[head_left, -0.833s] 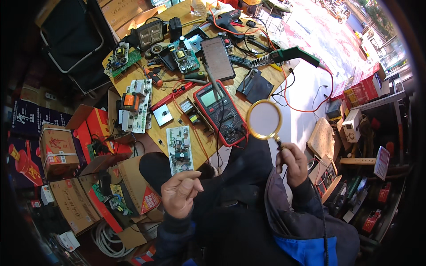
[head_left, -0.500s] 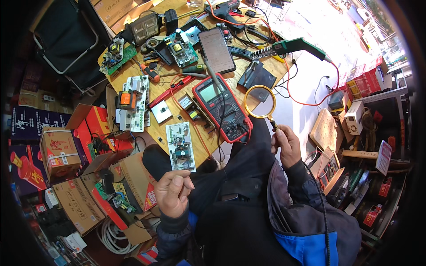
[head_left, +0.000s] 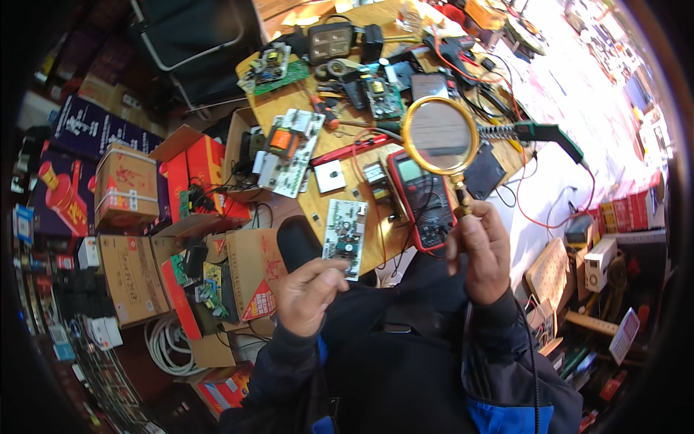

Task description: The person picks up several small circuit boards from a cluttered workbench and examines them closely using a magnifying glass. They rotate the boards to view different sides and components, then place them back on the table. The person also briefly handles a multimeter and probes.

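Observation:
My right hand (head_left: 483,253) grips the handle of a gold-rimmed magnifying glass (head_left: 441,136), its round lens raised above the table. A white circuit board (head_left: 344,230) with small parts lies at the table's near edge, its lower end jutting past the wood. My left hand (head_left: 311,293) is at that lower end with fingers bent and pressed together, covering a bit of the board. What they hold, if anything, is hidden. Between the hands, farther back, is a red-and-grey multimeter (head_left: 425,206). The lens covers part of a phone (head_left: 431,85).
Beyond the board are a white square piece (head_left: 330,176), a larger board with an orange transformer (head_left: 293,148) and a screwdriver (head_left: 325,112). A green soldering iron (head_left: 553,136) rests in its coil holder. Open cartons (head_left: 253,264) crowd the left; cables cross the table.
My right hand has lifted the magnifying glass higher and nearer to view. My left hand has moved up over the board's lower end. The whole view has turned and shifted.

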The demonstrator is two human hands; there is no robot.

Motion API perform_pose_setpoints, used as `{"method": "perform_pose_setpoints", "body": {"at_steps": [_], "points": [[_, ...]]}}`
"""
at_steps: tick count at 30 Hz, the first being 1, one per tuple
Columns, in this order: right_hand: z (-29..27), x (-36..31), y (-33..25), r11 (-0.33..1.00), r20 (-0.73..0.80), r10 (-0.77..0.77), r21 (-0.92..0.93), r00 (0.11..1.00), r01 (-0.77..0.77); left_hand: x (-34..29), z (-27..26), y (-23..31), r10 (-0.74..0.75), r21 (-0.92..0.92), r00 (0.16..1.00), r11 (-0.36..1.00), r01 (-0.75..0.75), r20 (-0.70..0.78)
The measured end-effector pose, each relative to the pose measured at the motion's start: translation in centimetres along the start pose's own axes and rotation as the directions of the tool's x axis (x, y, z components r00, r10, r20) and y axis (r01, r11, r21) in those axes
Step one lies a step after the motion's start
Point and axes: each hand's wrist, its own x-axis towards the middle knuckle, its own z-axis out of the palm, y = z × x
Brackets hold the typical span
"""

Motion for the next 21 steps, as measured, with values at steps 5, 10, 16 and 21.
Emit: {"method": "perform_pose_setpoints", "body": {"at_steps": [5,10,16,21], "points": [[5.9,-1.0,1.0,0.994,0.208,0.106,-0.047,0.972,-0.099,2.2,3.2,1.6,0.04,0.175,0.996,0.983,-0.054,0.083],[7.8,-1.9,3.3,0.966,0.328,0.042,-0.256,0.944,0.046,3.5,2.3,1.1,-0.144,0.007,0.986,0.99,0.144,0.085],[7.5,-2.4,4.1,0.91,0.457,0.101,-0.402,0.884,0.104,6.7,-1.6,2.1,-0.195,0.238,0.98,0.954,0.181,0.037],[5.7,-3.2,3.1,0.932,0.395,0.119,-0.362,0.911,0.036,12.0,-2.9,1.1,-0.086,0.645,0.995,0.763,0.03,0.055]]}}
